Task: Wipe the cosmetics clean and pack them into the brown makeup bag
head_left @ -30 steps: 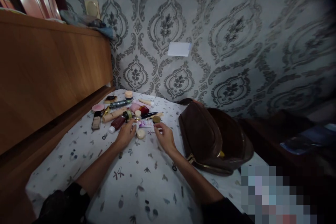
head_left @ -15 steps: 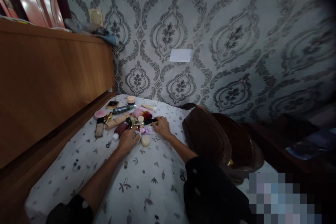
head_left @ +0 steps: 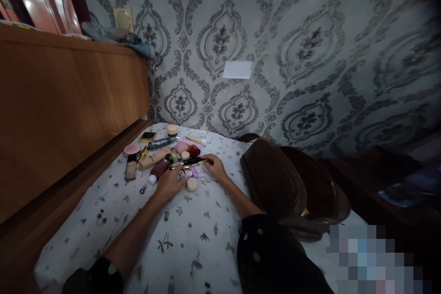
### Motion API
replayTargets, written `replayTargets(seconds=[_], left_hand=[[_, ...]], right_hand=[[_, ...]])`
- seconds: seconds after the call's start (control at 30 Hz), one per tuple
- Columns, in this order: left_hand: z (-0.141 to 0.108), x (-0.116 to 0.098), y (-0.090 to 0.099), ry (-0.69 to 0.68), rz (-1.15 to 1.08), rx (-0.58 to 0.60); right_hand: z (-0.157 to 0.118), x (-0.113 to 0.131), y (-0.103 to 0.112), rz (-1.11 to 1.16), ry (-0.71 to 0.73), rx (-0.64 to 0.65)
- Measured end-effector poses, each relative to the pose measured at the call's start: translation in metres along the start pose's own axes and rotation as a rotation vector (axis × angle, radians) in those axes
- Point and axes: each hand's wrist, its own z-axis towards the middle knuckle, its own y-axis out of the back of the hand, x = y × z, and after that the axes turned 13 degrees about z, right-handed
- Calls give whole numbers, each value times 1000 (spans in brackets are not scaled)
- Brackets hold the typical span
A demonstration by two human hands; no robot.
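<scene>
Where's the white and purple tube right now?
In the head view, the white and purple tube lies just left of centre, between the left hand and the right hand, just beyond the round cream-coloured container.

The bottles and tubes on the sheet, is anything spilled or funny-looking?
Nothing looks spilled or broken, as far as I can see; small details are hard to make out. The bottles and tubes just look messy: they lie jumbled on the sheet, pointing different ways, with the dark red bottle on its side by the left hand.
</scene>
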Motion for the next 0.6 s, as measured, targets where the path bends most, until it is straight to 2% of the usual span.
replayTargets(seconds=[0.27, 0.4, 0.6], left_hand=[[-1, 0, -1, -14, -29, -24], [0, 4, -5, -7, -62, -50], [-1, 6, -7, 83, -120, -108]], right_hand=[[-2, -3, 1, 39, -72, -66], [-3, -3, 3, 140, -74, -6], [-6, -3, 3, 267, -71, 49]])
